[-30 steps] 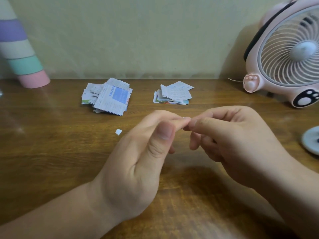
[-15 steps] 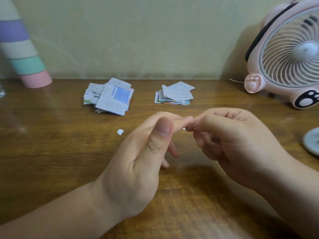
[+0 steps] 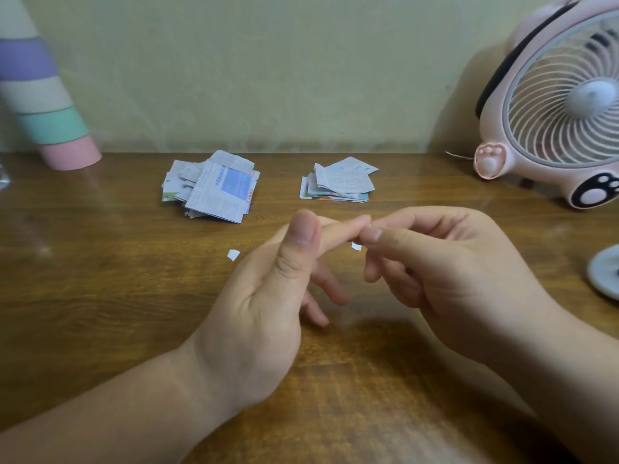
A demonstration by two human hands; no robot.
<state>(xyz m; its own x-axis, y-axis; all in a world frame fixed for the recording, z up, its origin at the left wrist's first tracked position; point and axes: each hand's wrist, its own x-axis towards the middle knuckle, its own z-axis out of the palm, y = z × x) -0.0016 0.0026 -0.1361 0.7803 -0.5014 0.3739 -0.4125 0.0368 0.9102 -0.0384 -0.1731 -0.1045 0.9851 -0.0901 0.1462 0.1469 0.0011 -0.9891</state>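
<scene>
White paper work, fingertip to fingertip above the brown wooden surface (image 3: 100,313). Has lifted the thumb of the left hand (image 3: 264,313) off its forefinger since a second ago, leaving that hand spread loose. Keeps the right hand (image 3: 452,279) curled, pinching at the left forefinger's tip; cannot tell the thing pinched. Leaves the tiny white paper scrap (image 3: 356,246) on the surface just below the right thumb. Probably a peeling-off in hand, thumb cleared out of the way.

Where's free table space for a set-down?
Widest bare wood: left, bordered by striped tube, left paper pile and left hand. Narrower gap between that pile and right paper pile. Crowded: centre at right hand, right edge by fan and white disc.
</scene>
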